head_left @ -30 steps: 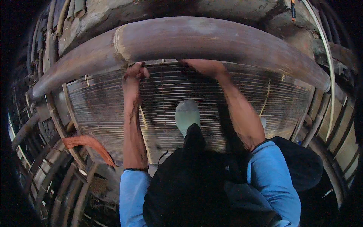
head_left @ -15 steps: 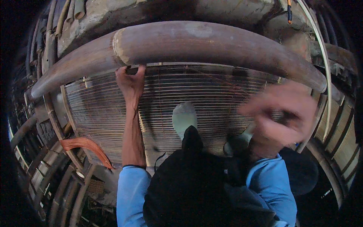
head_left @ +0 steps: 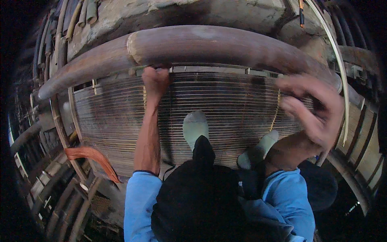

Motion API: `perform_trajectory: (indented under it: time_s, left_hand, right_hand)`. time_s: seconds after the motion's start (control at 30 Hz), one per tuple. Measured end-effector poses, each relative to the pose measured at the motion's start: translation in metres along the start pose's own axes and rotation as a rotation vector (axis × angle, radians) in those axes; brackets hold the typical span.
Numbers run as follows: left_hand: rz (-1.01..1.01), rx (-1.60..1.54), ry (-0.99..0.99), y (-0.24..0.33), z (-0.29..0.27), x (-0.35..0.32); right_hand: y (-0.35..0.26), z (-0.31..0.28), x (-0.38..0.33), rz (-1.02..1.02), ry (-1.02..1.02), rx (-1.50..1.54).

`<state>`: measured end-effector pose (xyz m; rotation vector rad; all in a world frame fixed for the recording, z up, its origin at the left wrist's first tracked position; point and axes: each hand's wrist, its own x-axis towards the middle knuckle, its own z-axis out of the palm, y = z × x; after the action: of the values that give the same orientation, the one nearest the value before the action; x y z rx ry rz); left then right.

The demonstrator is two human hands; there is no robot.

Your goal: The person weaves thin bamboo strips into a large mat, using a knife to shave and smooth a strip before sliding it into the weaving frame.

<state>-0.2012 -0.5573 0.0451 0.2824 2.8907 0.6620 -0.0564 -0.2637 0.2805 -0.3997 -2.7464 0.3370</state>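
I stand on a wide mat of thin horizontal bamboo slats point(head_left: 225, 101), with my two feet in pale green socks point(head_left: 195, 127) on it. A thick brown bamboo pole point(head_left: 209, 44) arches across just beyond the mat's far edge. My left hand point(head_left: 156, 80) reaches to that far edge under the pole, its fingers closed on the top slat. My right hand point(head_left: 314, 109) is lifted off the mat at the right, close to the camera and blurred. Its fingers are apart and nothing shows in them.
An orange strip point(head_left: 90, 155) curls off the mat's left side. Bamboo poles and slats point(head_left: 52, 193) are stacked at lower left, and a pale curved strip point(head_left: 336, 68) runs down the right. A rough stone wall point(head_left: 181, 12) rises behind the pole.
My right hand left the mat's far edge under the pole, swung right and up toward the camera. My left hand stayed at the far edge. A second socked foot shows at the right.
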Motion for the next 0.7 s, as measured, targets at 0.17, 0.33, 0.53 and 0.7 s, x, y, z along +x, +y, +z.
perform_trajectory:
  time_s: [0.17, 0.33, 0.53, 0.7]
  left_hand:
    - [-0.322, -1.275, -0.291, -0.006, -0.02, -0.008]
    - [-0.211, -0.889, -0.012, -0.015, -0.029, -0.014]
    - [0.041, -0.368, -0.096, -0.056, -0.025, -0.013]
    - [0.032, -0.432, -0.063, -0.11, -0.02, -0.012]
  right_hand:
    - [0.0, 0.002, 0.008, -0.06, -0.484, 0.609]
    - [0.127, -0.067, -0.017, -0.419, -0.018, 1.011]
    - [0.148, -0.091, -0.047, -0.141, 0.344, 1.423]
    - [0.102, -0.056, -0.016, -0.105, -0.019, 0.919]
